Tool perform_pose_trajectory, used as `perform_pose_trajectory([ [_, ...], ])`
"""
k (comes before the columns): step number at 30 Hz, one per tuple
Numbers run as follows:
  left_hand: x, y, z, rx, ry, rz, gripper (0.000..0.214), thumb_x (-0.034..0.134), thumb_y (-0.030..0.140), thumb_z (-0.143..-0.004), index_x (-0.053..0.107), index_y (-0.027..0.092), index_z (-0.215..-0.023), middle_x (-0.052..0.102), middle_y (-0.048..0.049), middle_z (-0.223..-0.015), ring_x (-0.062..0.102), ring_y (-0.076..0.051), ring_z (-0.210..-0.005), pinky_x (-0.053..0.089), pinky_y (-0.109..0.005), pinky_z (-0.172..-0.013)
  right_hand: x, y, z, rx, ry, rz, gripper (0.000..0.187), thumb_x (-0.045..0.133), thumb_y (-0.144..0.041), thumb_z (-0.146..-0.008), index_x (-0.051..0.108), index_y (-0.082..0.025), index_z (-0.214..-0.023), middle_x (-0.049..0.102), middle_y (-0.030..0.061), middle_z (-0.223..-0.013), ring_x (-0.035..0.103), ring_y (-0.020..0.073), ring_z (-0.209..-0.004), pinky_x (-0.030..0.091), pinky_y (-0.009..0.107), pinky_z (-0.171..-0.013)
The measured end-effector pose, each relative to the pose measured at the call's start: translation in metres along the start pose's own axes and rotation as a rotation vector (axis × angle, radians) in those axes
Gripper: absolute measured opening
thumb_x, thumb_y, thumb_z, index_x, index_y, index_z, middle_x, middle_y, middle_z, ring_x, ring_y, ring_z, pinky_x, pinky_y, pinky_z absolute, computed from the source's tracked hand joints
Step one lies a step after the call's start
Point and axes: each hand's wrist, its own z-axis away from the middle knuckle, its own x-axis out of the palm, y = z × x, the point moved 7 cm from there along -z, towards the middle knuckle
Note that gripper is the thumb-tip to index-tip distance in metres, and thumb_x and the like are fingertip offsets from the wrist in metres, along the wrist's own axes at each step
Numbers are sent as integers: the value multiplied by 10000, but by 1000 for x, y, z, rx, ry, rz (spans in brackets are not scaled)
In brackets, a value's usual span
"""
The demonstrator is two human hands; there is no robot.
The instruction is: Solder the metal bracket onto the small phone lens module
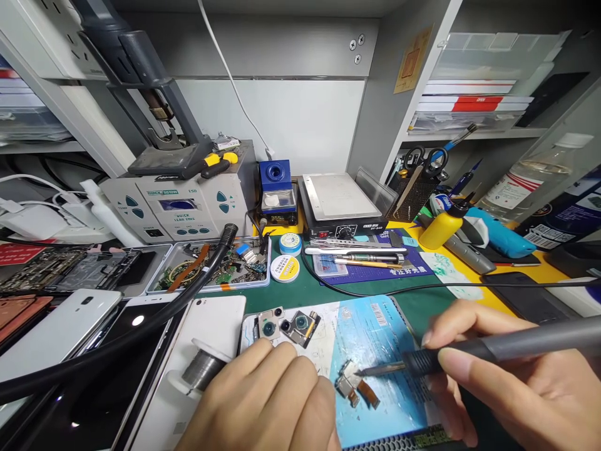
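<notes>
My right hand (507,382) is closed round a grey soldering iron (498,347) held like a pen. Its tip touches a small metal part with an orange flex strip (354,385) lying on a blue work mat (380,338). My left hand (267,401) rests curled on the mat's left side, fingers bent together just left of that part; whatever lies under them is hidden. Two camera modules (288,326) lie beyond my left fingers. A solder spool (201,366) sits left of that hand.
A soldering station (178,210) stands at the back left and a hot plate (340,203) at the back centre. A tray of parts (216,266), two round tins (285,268), tweezers (357,252), phones (61,332) and a black hose (141,338) crowd the bench. A yellow bottle (441,228) stands right.
</notes>
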Motion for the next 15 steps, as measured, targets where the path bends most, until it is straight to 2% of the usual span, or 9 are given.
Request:
perform_pose_trajectory([
  [9,1,1,-2,7,-19,-18,133,647,82,-743,622,193,-812,612,8,-668,553,-204,-613,401,-407,-610,0,-1,-1,-9,8,9,202,704,-476,-895,682,-277,-865,704,7,-495,633,208,-375,536,264,-367],
  [15,2,0,-1,-2,-20,-10,125,635,79,-763,609,199,-791,569,17,-640,509,-190,-591,370,-392,-591,-2,-2,0,-13,20,10,204,705,-476,-891,683,-277,-851,696,14,-472,629,230,-356,540,298,-365],
])
